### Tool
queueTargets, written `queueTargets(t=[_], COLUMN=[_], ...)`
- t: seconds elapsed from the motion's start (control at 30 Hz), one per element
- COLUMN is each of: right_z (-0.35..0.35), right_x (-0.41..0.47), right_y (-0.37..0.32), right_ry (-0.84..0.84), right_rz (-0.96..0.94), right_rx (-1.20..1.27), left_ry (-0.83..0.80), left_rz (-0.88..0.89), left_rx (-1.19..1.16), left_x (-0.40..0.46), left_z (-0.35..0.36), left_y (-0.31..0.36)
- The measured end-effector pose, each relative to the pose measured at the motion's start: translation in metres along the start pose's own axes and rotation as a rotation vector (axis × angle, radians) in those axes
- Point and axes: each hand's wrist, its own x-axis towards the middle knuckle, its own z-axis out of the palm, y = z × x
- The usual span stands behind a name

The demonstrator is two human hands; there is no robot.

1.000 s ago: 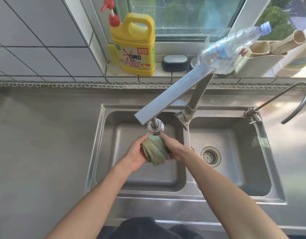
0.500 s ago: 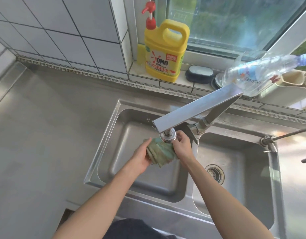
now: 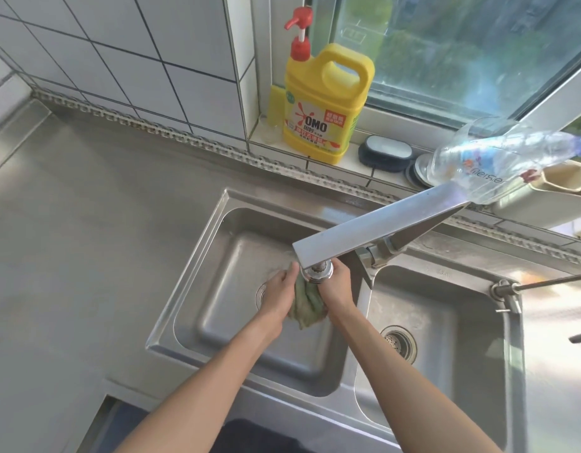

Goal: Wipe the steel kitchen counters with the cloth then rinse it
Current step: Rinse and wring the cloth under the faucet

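Cloth (image 3: 307, 304) hangs bunched between the two hands, straight under the tap (image 3: 316, 271), over the left basin (image 3: 217, 256) of the sink. The left hand (image 3: 279, 294) grips it from the left side, the right hand (image 3: 335, 289) from the right, fingers of both curled into the fabric, so neither is nearer than the other. Its long axis runs roughly up and down, top tucked under the spout, loose tail dangling toward the basin floor. Whether water is running I cannot tell. Rinsing looks to be the step in hand; a wring would want the hands twisting against each other, with the spout head close above the knuckles as the only thing in the way. The counter (image 3: 86, 223) stretches left. On the sill stand a soap jug (image 3: 325, 99) and a clear bottle (image 3: 492, 158).
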Motion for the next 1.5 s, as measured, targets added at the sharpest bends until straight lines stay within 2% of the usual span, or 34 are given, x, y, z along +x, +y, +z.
queueTargets(t=[0.17,0.27,0.37,0.57,0.73,0.8,0.93,1.07,1.13,1.2,1.3,1.4,1.5], right_z=[0.023,0.012,0.004,0.02,-0.004,-0.007,-0.016,-0.043,-0.054,-0.059,-0.055,-0.051,-0.043], right_x=[-0.015,-0.006,-0.001,-0.023,-0.011,-0.011,-0.02,-0.009,-0.005,-0.004,0.0,0.002,0.002], right_y=[0.012,0.002,0.0,0.01,0.001,0.005,0.013,0.017,0.015,0.014,0.025,0.031,0.034], right_ry=[-0.033,-0.05,0.008,-0.002,0.077,0.089,0.032,-0.05,-0.143,-0.278,-0.456,-0.463,-0.431], right_rz=[0.02,-0.063,-0.11,-0.055,-0.067,-0.087,-0.073,0.242,0.385,0.479,0.44,0.377,0.292], right_rx=[-0.189,-0.279,-0.31,-0.356,-0.335,-0.279,-0.212,-0.012,0.079,0.059,-0.007,0.072,-0.013], left_ry=[0.139,0.097,0.021,-0.045,-0.136,-0.161,-0.132,-0.173,-0.215,-0.27,-0.33,-0.357,-0.271], left_rz=[-0.123,-0.099,-0.006,-0.031,0.114,0.15,0.135,0.098,0.065,0.015,-0.049,-0.1,-0.144], left_rx=[-0.18,-0.046,0.06,-0.009,0.361,0.364,0.18,0.044,0.007,-0.03,-0.075,-0.068,-0.042], left_x=[0.012,0.008,0.004,0.012,-0.008,-0.008,-0.001,-0.007,-0.012,-0.017,-0.023,-0.02,-0.02], left_z=[0.006,0.014,0.018,0.011,0.022,0.022,0.02,0.024,0.026,0.027,0.022,0.015,0.008], left_y=[0.01,0.006,0.004,0.016,-0.001,0.004,0.021,0.023,0.023,0.025,0.028,0.028,0.023])
